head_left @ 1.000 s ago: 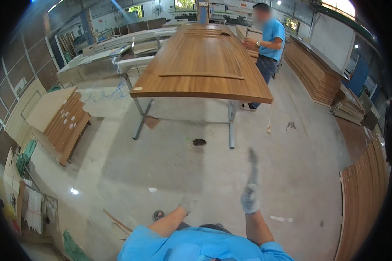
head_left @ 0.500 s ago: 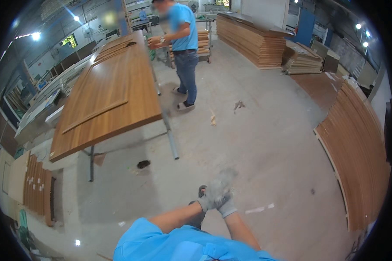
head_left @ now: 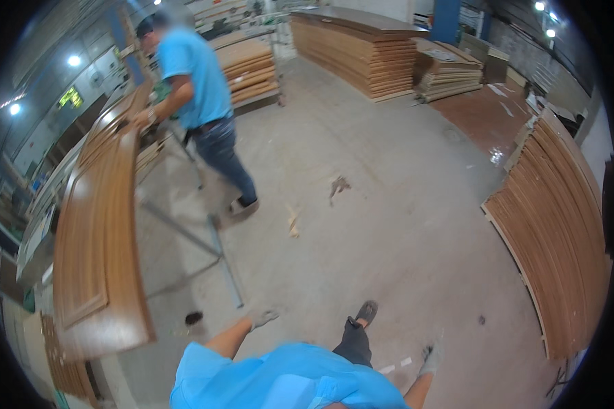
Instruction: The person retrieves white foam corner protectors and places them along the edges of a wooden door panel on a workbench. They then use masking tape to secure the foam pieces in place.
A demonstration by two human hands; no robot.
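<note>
My left hand (head_left: pixel 264 317), in a grey work glove, hangs low in front of me with its fingers loosely apart and nothing in them. On the other side my right hand (head_left: pixel 432 358), gloved too, is partly smeared by motion, its fingers apart and no object visible in it. Nearest to my left hand is a brown wooden door panel (head_left: pixel 119 218) with a raised moulding, apart from my hand. At its far end a co-worker (head_left: pixel 194 82) in a blue shirt leans over with hands on the panel.
Metal stand legs (head_left: pixel 224 262) reach across the floor between me and the co-worker. A stack of brown panels (head_left: pixel 361 54) stands at the back, more panels (head_left: pixel 552 238) lean at the right. Scraps (head_left: pixel 338 187) lie on the floor.
My hands were together before me and have parted to either side. The door panel appears farther left and tilted. The co-worker has bent toward it; my view has shifted.
</note>
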